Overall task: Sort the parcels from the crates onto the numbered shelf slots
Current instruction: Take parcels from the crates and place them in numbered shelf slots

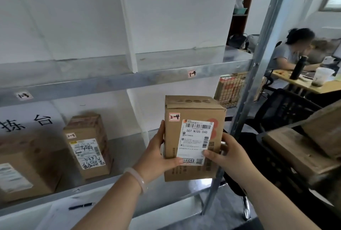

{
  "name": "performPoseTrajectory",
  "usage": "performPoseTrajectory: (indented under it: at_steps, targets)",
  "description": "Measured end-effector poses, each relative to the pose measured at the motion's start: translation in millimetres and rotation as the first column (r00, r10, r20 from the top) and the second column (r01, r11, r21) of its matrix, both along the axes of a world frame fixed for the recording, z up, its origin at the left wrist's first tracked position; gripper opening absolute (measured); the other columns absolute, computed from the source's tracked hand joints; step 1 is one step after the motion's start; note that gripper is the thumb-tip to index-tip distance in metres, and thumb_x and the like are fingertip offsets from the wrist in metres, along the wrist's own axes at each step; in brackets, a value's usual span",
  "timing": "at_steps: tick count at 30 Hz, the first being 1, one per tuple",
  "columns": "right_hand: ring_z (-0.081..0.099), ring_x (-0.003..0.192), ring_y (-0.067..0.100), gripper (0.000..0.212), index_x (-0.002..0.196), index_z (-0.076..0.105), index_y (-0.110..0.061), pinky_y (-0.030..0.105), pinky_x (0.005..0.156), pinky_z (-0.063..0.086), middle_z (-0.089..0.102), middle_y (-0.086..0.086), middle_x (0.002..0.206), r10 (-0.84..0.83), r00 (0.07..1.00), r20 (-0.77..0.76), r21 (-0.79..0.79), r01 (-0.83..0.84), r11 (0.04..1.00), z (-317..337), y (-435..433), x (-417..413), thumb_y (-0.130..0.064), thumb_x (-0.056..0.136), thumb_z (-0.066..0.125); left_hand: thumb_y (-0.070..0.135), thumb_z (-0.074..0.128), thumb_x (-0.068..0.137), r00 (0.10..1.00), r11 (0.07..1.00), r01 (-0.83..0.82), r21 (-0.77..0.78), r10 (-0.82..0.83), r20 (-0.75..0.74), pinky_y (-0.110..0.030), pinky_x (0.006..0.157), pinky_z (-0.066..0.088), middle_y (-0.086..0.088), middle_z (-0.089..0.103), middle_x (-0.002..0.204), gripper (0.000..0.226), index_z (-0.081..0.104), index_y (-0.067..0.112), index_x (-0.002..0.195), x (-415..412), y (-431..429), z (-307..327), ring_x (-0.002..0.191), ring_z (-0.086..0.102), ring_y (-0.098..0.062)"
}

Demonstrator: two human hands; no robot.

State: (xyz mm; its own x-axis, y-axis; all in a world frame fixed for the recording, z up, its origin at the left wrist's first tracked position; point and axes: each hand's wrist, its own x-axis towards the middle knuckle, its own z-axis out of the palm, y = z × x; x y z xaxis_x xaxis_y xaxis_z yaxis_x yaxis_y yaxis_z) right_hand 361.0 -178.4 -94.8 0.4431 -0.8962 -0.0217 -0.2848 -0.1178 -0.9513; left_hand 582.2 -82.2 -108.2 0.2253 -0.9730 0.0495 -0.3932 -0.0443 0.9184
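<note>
A person (pixel 287 52) sits at a desk (pixel 306 86) bearing a black flask (pixel 297 68) and a cup (pixel 321 76).

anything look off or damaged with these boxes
The held box, marked 14, has a row of round dents pressed into its top face. To its left, the box marked 13 carries handwriting that seems to read upside down. Nothing looks spilled or torn.

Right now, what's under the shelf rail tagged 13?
On the lower shelf stand the parcel stickered 13 and a larger parcel at the left. The larger parcel shows no number sticker; the shelf behind both is covered.
</note>
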Motion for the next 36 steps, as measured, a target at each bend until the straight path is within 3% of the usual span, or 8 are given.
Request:
performPoseTrajectory:
  at_steps: [7, 11, 16, 19, 24, 28, 31, 36]
  targets:
    - [0.064, 0.11, 0.01, 0.053, 0.111, 0.056, -0.038, 0.045, 0.092, 0.057, 0.07, -0.013, 0.112, -0.006, 1.0, 0.003, 0.039, 0.006, 0.999, -25, -41, 28, -0.024, 0.071, 0.087, 0.025, 0.08, 0.083, 0.996, 0.996, -0.089, 0.007, 0.089, 0.005, 0.0, 0.085, 0.044, 0.03, 0.047, 0.14, 0.098, 0.014, 0.058, 0.148, 7, -24, -22, 0.113, 0.04, 0.031]
    - [0.063, 0.112, 0.011, 0.058, 0.119, 0.054, -0.029, 0.038, 0.089, 0.057, 0.068, -0.011, 0.116, 0.03, 0.999, -0.027, 0.002, -0.03, 1.0, -41, -74, 46, -0.022, 0.072, 0.087, 0.024, 0.081, 0.082, 0.983, 0.984, -0.18, 0.02, 0.179, 0.051, -0.006, 0.101, 0.033, 0.039, 0.038, 0.143, 0.101, 0.01, 0.072, 0.137, 10, -25, -36, 0.131, 0.03, 0.02]
    - [0.06, 0.115, 0.014, 0.054, 0.12, 0.053, -0.03, 0.036, 0.087, 0.058, 0.064, -0.007, 0.123, 0.127, 0.989, -0.071, 0.02, -0.126, 0.992, -70, -110, 73, -0.019, 0.077, 0.083, 0.034, 0.08, 0.082, 0.951, 0.947, -0.305, 0.097, 0.297, 0.086, -0.032, 0.117, 0.033, 0.024, 0.029, 0.155, 0.1, 0.011, 0.05, 0.153, 6, -9, -65, 0.144, 0.027, -0.001]
    - [0.057, 0.116, 0.012, 0.055, 0.123, 0.05, -0.029, 0.025, 0.086, 0.055, 0.06, -0.005, 0.128, 0.17, 0.983, -0.072, -0.003, -0.171, 0.985, -87, -120, 92, -0.014, 0.08, 0.08, 0.04, 0.077, 0.083, 0.932, 0.929, -0.349, 0.121, 0.332, 0.144, -0.008, 0.109, 0.028, 0.042, 0.024, 0.141, 0.09, 0.012, 0.06, 0.143, 3, 1, -74, 0.138, 0.031, 0.006]
    - [0.053, 0.118, 0.009, 0.058, 0.124, 0.046, -0.031, 0.035, 0.098, 0.051, 0.056, -0.008, 0.129, 0.223, 0.973, -0.06, 0.016, -0.223, 0.975, -101, -128, 120, -0.007, 0.081, 0.077, 0.039, 0.076, 0.083, 0.898, 0.896, -0.419, 0.144, 0.386, 0.21, -0.024, 0.116, 0.031, 0.03, 0.027, 0.146, 0.084, 0.016, 0.056, 0.14, 6, 6, -75, 0.138, 0.032, 0.002]
    - [0.057, 0.103, -0.003, 0.056, 0.108, 0.048, -0.044, 0.01, 0.077, 0.051, 0.057, -0.026, 0.114, 0.286, 0.956, -0.06, -0.002, -0.286, 0.958, -106, -141, 125, -0.003, 0.082, 0.076, 0.038, 0.075, 0.085, 0.889, 0.894, -0.421, 0.153, 0.373, 0.266, -0.004, 0.109, 0.02, 0.034, 0.024, 0.144, 0.082, 0.017, 0.052, 0.142, 9, 8, -75, 0.136, 0.027, 0.008]
    - [0.057, 0.103, -0.004, 0.058, 0.109, 0.048, -0.043, 0.017, 0.083, 0.051, 0.057, -0.027, 0.113, 0.298, 0.951, -0.087, -0.004, -0.299, 0.954, -108, -147, 125, -0.003, 0.08, 0.078, 0.04, 0.073, 0.086, 0.889, 0.896, -0.415, 0.157, 0.363, 0.279, 0.007, 0.099, 0.011, 0.042, 0.016, 0.137, 0.081, 0.016, 0.053, 0.142, 9, 9, -77, 0.136, 0.022, 0.01]
    - [0.055, 0.111, -0.006, 0.071, 0.133, 0.046, -0.037, 0.017, 0.087, 0.051, 0.059, -0.027, 0.122, 0.263, 0.962, -0.073, -0.012, -0.265, 0.964, -103, -138, 119, -0.012, 0.077, 0.083, 0.05, 0.068, 0.087, 0.896, 0.923, -0.353, 0.154, 0.287, 0.339, -0.015, 0.116, 0.019, 0.028, 0.019, 0.155, 0.079, 0.012, 0.056, 0.143, 3, 6, -76, 0.144, 0.019, 0.002]
